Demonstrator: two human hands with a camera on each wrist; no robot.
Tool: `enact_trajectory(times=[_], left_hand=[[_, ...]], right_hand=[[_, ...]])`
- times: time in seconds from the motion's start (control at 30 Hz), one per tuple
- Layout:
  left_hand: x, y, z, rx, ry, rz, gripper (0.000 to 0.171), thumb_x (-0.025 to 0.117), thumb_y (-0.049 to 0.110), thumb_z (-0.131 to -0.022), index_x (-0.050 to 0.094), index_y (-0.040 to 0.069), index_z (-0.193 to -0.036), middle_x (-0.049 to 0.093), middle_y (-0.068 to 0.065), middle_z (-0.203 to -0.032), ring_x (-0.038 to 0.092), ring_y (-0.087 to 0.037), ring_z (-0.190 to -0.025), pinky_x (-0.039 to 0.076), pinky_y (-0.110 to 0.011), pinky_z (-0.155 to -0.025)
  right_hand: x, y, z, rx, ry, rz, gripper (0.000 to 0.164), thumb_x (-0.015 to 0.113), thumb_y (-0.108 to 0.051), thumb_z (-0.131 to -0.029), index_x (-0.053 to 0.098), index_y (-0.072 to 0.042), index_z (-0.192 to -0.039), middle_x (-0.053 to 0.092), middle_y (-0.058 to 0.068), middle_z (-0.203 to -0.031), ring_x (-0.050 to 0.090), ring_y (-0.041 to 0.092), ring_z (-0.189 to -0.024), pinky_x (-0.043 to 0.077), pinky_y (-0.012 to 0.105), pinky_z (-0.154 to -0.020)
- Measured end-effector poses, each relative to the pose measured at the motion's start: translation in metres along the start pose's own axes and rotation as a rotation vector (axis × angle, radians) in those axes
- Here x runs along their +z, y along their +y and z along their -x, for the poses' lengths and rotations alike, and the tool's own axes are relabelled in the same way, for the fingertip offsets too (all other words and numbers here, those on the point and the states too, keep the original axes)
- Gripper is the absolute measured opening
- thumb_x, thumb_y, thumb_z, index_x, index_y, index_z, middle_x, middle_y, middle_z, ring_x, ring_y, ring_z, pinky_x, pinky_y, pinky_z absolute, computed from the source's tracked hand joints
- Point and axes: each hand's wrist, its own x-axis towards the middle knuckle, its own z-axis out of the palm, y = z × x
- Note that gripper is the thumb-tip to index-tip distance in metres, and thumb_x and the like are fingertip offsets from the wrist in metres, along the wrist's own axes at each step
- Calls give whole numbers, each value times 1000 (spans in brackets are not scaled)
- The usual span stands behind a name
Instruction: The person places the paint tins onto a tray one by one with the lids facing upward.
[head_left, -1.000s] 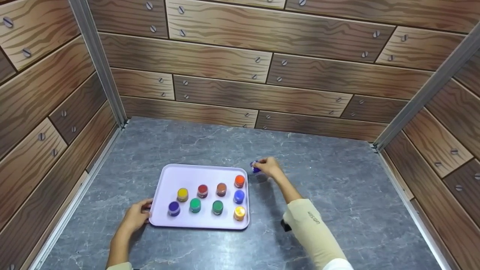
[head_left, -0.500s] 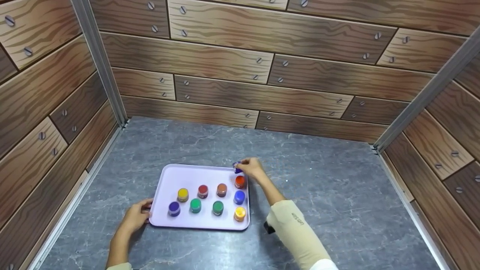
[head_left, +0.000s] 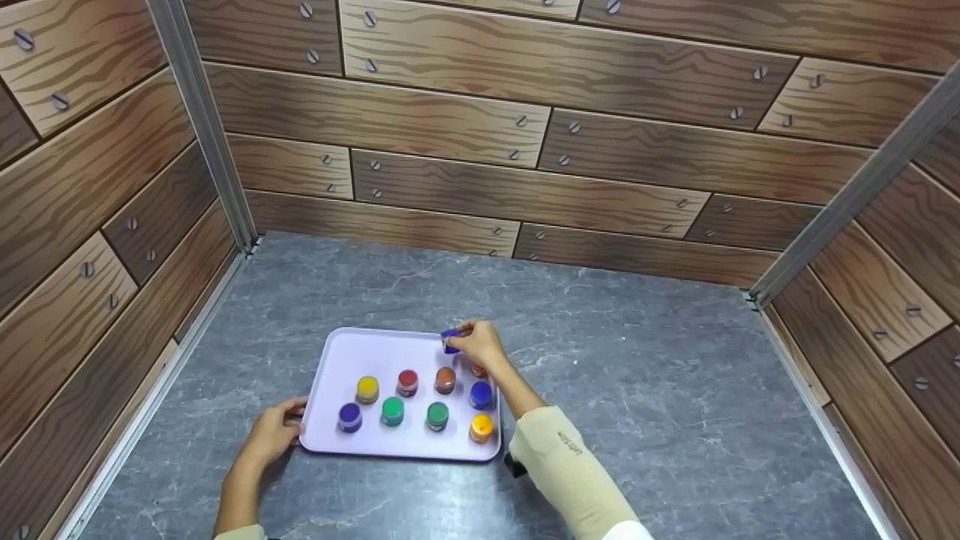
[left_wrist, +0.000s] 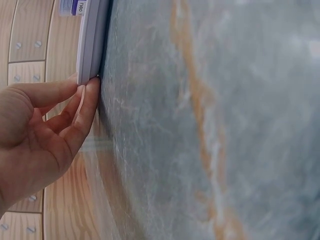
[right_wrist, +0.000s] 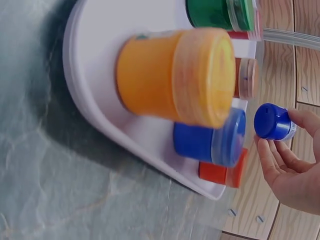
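My right hand (head_left: pixel 482 345) pinches a dark blue paint jar (right_wrist: pixel 270 123) between thumb and fingers, above the far right part of a lilac tray (head_left: pixel 390 342). In the right wrist view the jar is tilted and clear of the tray. My left hand (head_left: pixel 271 435) grips the tray's left rim, thumb on top and fingers underneath, as the left wrist view shows. On the tray stand several paint jars: yellow (head_left: pixel 367 389), red (head_left: pixel 407 382), brown (head_left: pixel 445 379), purple (head_left: pixel 349 417), light green (head_left: pixel 392 411), dark green (head_left: pixel 437 415), blue (head_left: pixel 481 394) and orange-yellow (head_left: pixel 481 428). My right hand partly hides an orange-red jar (right_wrist: pixel 220 170).
The tray lies on a grey marbled tabletop (head_left: pixel 637 360). Wood-patterned panels (head_left: pixel 435 97) enclose the back and both sides, with metal posts (head_left: pixel 214 127) at the corners. Tabletop stretches to the right of the tray and behind it.
My right hand has carried the dark blue jar leftward, from beyond the tray's right edge to over its far right part. My left hand has stayed at the tray's rim.
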Motion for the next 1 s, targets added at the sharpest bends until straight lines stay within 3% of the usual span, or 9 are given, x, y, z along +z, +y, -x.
enact_trajectory(times=[0.17,0.27,0.5,0.73,1.0], left_hand=[[0,-1,0,0,-1,-2,43,47,-19,-76,46,-20,-118,56,-26,-100,58,-31,-84,53,-35,-62],[0,-1,0,-9,-1,-3,43,46,-19,-76,46,-19,-119,56,-25,-100,58,-30,-84,53,-34,-62],[0,-1,0,-18,-14,7,42,46,-18,-77,45,-19,-119,55,-25,-102,58,-30,-85,53,-35,-63],[1,-2,-1,-15,-8,0,43,47,-18,-76,46,-19,-119,56,-26,-101,59,-30,-85,53,-34,-62],[1,-2,-2,-14,-4,-9,43,47,-18,-76,46,-19,-119,56,-26,-101,58,-29,-84,53,-35,-61]], right_hand=[[-12,-61,37,91,10,44,31,78,-14,-69,62,1,-92,62,9,-80,58,22,-75,48,31,-69],[-12,-73,47,65,32,76,29,76,-12,-70,60,2,-91,60,7,-78,56,19,-73,47,27,-66],[-6,-72,50,47,27,198,32,78,-18,-69,57,-6,-90,58,2,-77,55,18,-73,46,30,-66],[-1,-68,51,-22,41,228,34,79,-12,-68,53,-5,-87,56,3,-76,54,20,-73,47,31,-67],[2,-70,51,64,11,269,35,79,-13,-68,51,-8,-89,57,7,-82,56,23,-79,48,36,-67]])
